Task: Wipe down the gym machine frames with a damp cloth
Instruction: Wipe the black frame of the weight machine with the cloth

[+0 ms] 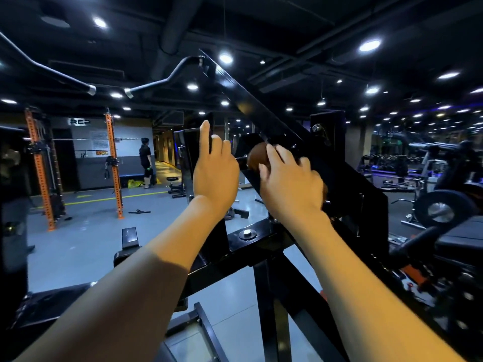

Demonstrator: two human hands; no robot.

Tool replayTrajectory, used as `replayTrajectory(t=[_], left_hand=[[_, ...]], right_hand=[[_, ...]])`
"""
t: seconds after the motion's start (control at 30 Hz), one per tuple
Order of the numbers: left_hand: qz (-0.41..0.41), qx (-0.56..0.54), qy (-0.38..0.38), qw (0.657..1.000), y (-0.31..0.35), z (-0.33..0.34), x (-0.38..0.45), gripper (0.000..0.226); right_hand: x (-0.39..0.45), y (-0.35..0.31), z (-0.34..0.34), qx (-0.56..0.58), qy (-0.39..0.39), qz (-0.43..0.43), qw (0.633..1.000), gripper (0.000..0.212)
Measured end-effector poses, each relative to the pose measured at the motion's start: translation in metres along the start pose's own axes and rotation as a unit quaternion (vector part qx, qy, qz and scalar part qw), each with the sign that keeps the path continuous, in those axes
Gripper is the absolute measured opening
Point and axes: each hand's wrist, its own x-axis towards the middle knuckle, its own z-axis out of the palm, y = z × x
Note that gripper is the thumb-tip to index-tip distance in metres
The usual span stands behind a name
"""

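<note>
Fingers (pixel 273 152) of the right hand (pixel 290 186) curl round a brown cloth (pixel 257 156), pressing it to the slanted black frame bar (pixel 235 84) at centre frame, likely mid-wipe. Left hand (pixel 215 171) rests on an upright black plate (pixel 187 147), forefinger straight, other fingers loosely bent, probably to steady the machine. Upper left, wall lettering (pixel 80 122) reads "REP".

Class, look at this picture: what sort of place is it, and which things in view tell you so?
Almost certainly a gym. An orange squat rack stands on the left, a weight plate sits on a machine at right, and a black machine frame fills the foreground.
</note>
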Motion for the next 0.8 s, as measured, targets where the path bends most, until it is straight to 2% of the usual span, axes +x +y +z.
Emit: replayTrajectory(t=[0.2, 0.33, 0.43, 0.53, 0.63, 0.7, 0.77, 0.8], left_hand=[[-0.012, -0.003, 0.007, 1.0, 0.001, 0.001, 0.0, 0.038], [-0.011, -0.019, -0.019, 1.0, 0.004, 0.0, 0.003, 0.021], [-0.013, -0.002, -0.044, 0.999, 0.005, -0.004, 0.002, 0.017], [-0.005, 0.027, -0.048, 0.998, 0.002, -0.01, 0.0, 0.016], [0.012, 0.035, -0.062, 0.997, 0.001, -0.016, -0.005, 0.025], [-0.004, -0.025, -0.08, 0.996, 0.011, -0.016, -0.013, 0.045], [-0.014, -0.176, -0.067, 0.982, 0.034, -0.02, -0.026, 0.062], [-0.031, -0.284, -0.045, 0.957, 0.048, -0.023, -0.035, 0.06]], right_hand=[[-0.099, 0.051, -0.023, -0.034, -0.021, 0.062, 0.997, 0.059], [-0.054, 0.037, -0.011, -0.02, 0.013, 0.024, 0.999, 0.057], [-0.02, 0.025, -0.006, 0.012, -0.009, 0.007, 1.0, 0.058], [-0.046, 0.036, -0.009, -0.009, -0.007, 0.007, 1.0, 0.058], [-0.107, 0.064, -0.018, -0.022, 0.027, 0.027, 0.999, 0.055], [-0.147, 0.082, -0.027, -0.027, 0.03, 0.056, 0.998, 0.057], [-0.17, 0.096, -0.03, -0.032, 0.02, 0.064, 0.997, 0.059], [-0.17, 0.1, -0.03, -0.03, 0.017, 0.063, 0.997, 0.058]])
